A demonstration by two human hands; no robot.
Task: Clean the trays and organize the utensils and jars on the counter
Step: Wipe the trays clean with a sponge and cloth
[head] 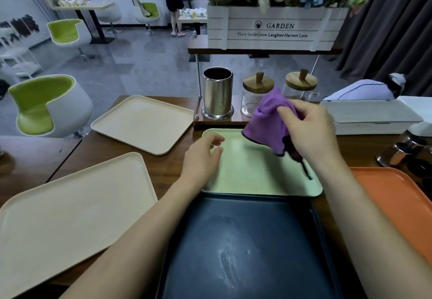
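Tray-cleaning step in hand. Right hand (pixel 306 132) has a closed grip on the purple cloth (pixel 266 121), raised above the green tray (pixel 252 172) mid-bench. Left hand (pixel 203 156), open and empty, steadies its near-left edge. Next: lower cloth, wipe.

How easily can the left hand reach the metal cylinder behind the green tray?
Probably yes. The left hand is open at the green tray's left edge, and nothing stands between it and the metal cylinder. The purple cloth hangs to the right.
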